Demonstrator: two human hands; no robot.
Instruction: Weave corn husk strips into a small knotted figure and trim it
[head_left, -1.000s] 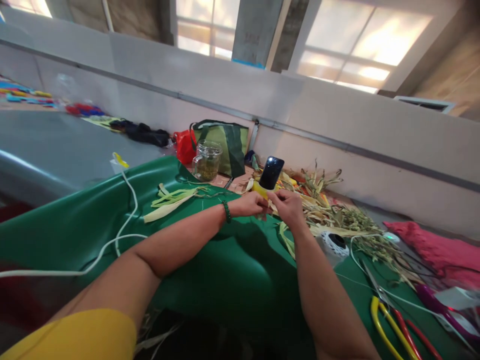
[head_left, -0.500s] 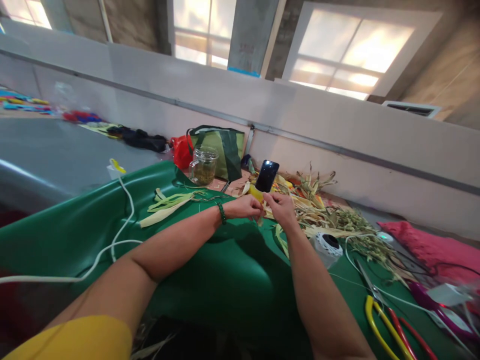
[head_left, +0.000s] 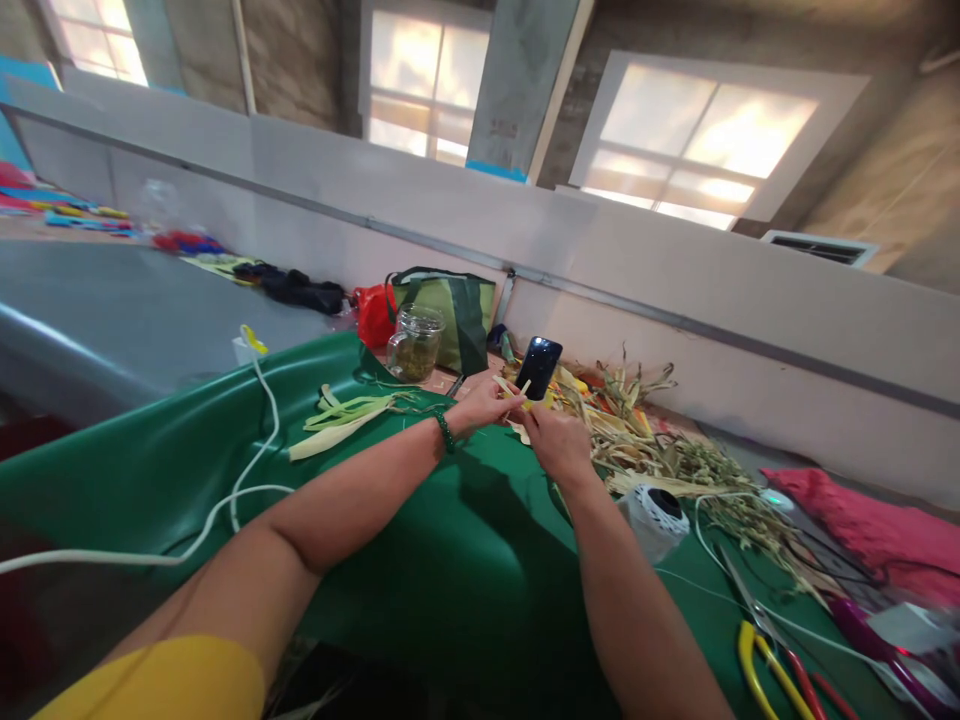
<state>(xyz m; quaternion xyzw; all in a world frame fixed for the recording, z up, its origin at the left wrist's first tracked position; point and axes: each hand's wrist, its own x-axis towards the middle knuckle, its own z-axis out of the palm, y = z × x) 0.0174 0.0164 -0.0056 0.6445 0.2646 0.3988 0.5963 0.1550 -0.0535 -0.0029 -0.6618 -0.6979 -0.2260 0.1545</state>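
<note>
My left hand [head_left: 484,402], with a green bead bracelet [head_left: 444,432] at the wrist, is closed on a pale corn husk strip [head_left: 504,384]. My right hand [head_left: 561,440] meets it fingertip to fingertip, its fingers pinched on the same small piece. The far side of that grip is partly hidden by the fingers. Just behind the hands stands a dark phone [head_left: 540,366], tilted upright. Dried corn husks [head_left: 637,440] lie heaped to the right of my right hand. Left of my left wrist, a few greenish husk leaves [head_left: 345,420] rest on the green sheet [head_left: 450,540].
A glass mug [head_left: 416,345] stands before a green bag [head_left: 465,310] and a red bag [head_left: 373,315]. At right are a white thread spool [head_left: 656,515], scissors [head_left: 757,610] with yellow and red handles, and pink cloth [head_left: 862,520]. A white cable [head_left: 259,420] crosses the left side.
Both hands have shifted and turned at the phone; the pale husk strip now sticks up above the left fingers. The view has tilted slightly upward, so the surroundings sit lower.
</note>
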